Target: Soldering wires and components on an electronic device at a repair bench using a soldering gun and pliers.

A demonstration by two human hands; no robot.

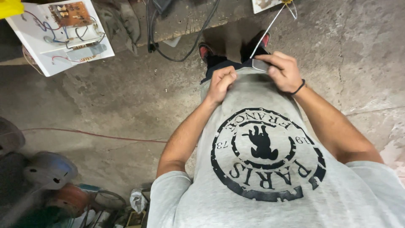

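While the person is standing over the concrete floor (126,93), the right hand (283,71) is pinching a thin white wire (268,29); the left hand (220,83), fingers curled together, is apparently gripping the grey shirt (253,169).

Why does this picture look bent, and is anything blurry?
Head view: the wide lens bows the concrete floor and edges; light is soft, with no harsh shadows; the right hand and left hand look sharp; the clutter at lower left is blurred and dim.

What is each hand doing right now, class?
Left hand: closed in a fist against the grey shirt.
Right hand: closed, gripping a thin white cable.
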